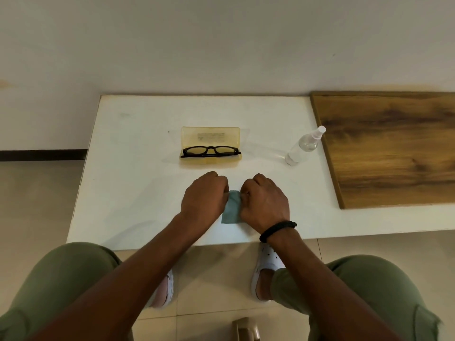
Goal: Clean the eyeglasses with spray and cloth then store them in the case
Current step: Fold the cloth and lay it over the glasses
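Black-framed eyeglasses (pixel 210 151) lie folded in the open yellow translucent case (pixel 210 137), whose lid stands up behind them. A clear spray bottle (pixel 304 146) with a white nozzle stands to the right of the case. Nearer to me, a small blue-grey cloth (pixel 232 208) lies on the white table (pixel 138 143). My left hand (pixel 204 198) and my right hand (pixel 264 201) both have curled fingers pinching the cloth's upper edge from either side. Most of the cloth is hidden under the hands.
A wooden board (pixel 394 148) covers the right part of the table. The wall runs just behind the table. My knees in green trousers and white shoes (pixel 267 264) are below the front edge, over a tiled floor.
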Tool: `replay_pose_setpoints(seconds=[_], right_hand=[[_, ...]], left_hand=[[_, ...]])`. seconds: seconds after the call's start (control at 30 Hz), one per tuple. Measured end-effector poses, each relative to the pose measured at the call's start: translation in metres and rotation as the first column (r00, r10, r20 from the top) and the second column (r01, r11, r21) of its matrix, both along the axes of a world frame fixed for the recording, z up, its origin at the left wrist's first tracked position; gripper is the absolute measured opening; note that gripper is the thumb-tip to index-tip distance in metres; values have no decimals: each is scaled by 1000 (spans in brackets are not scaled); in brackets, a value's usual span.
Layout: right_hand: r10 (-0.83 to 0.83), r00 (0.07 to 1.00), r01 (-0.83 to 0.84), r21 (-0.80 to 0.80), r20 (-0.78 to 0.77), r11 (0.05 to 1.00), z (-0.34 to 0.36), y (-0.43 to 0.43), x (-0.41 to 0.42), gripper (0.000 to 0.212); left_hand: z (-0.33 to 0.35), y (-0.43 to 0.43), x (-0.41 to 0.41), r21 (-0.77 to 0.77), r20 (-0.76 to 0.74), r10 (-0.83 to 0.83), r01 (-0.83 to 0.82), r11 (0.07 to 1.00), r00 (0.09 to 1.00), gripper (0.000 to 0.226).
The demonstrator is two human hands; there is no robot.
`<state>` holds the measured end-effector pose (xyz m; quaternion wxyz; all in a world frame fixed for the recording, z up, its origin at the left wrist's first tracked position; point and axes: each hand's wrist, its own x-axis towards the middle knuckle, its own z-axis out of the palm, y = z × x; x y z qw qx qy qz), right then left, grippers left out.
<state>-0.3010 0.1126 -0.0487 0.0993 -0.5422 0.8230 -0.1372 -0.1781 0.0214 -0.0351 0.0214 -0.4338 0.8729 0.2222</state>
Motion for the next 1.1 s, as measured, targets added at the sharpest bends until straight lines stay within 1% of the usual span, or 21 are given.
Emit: replay_pose_setpoints(seconds=[0.17,0.23,0.33,0.4,0.57,0.7,0.9,1.1], right_hand=[[-17,993,13,31,121,999,12,-7,-7,7],[-52,980,45,42,191,998,13,-9,-8,7],[-130,937,114,66,323,991,10,-11,-10,20],[-147,921,120,97,361,988,10,-13,-12,28],[-125,932,78,147,340,986,13,-16,-14,28],[-143,934,88,176,326,980,18,-18,-13,27],[-142,930,105,126,340,986,17,-17,-11,17],[-124,927,100,84,353,991,16,-18,-10,21]], left_hand=[[8,-4,-1,12,-13,6,-5,1000,1000,13],[8,-5,2,23,-32,15,-14,1000,999,11],[5,-7,4,60,-71,44,-39,997,997,13],[3,-8,3,75,-93,53,-46,996,994,17],[2,-10,3,110,-140,67,-52,993,988,23],[2,-11,2,117,-156,64,-46,992,986,25],[3,-13,3,115,-174,34,-14,993,984,26],[4,-15,4,113,-179,18,2,994,984,26]])
